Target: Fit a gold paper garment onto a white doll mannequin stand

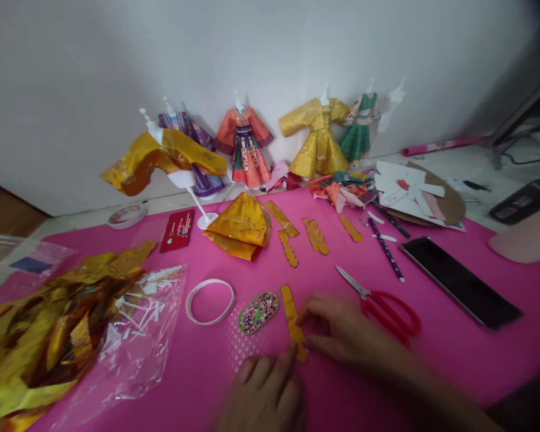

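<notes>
Pink table [432,360]: scissors [380,303] and beaded oval [258,312] flank the pinched gold strip [292,315].

A plain white wall [270,42] rises behind the pink-covered table [432,360].

Scissors [380,303] crowd right; tape ring [210,301], bag [130,336] left
</notes>
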Available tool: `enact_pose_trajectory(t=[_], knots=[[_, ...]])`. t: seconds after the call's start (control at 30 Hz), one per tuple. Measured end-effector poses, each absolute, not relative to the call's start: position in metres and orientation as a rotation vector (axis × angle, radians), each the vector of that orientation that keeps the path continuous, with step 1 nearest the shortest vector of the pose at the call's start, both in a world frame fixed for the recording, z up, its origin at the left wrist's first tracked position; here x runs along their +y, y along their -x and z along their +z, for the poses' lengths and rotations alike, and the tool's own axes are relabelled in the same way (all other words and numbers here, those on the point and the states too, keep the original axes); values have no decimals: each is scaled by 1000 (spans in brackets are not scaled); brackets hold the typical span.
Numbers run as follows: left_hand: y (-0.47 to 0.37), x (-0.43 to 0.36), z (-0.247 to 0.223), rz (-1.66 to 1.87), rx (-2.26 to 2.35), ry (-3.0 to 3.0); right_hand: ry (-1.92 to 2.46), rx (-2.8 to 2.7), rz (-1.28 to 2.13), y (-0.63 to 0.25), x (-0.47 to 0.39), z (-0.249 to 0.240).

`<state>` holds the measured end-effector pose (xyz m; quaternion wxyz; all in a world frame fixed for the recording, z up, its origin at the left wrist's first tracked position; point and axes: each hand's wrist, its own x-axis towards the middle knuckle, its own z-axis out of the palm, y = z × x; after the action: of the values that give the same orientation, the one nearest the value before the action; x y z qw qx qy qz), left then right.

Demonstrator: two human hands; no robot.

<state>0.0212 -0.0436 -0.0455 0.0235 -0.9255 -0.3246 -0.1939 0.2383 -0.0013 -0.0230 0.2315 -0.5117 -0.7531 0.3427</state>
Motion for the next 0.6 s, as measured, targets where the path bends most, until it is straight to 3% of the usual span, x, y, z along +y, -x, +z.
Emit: enact_pose_trajectory(t=[0.23,0.37,0.6], knots=[[-13,-41,-40,-714,-1055,2983,1455,-2065,880,-234,-3,-32],[-9,-34,-32,-923,-827,3080,1470,-2044,870,-234,-4,-37],[-15,-42,-40,-736,-582,2989,1427,-2023,862,-234,-5,-38]])
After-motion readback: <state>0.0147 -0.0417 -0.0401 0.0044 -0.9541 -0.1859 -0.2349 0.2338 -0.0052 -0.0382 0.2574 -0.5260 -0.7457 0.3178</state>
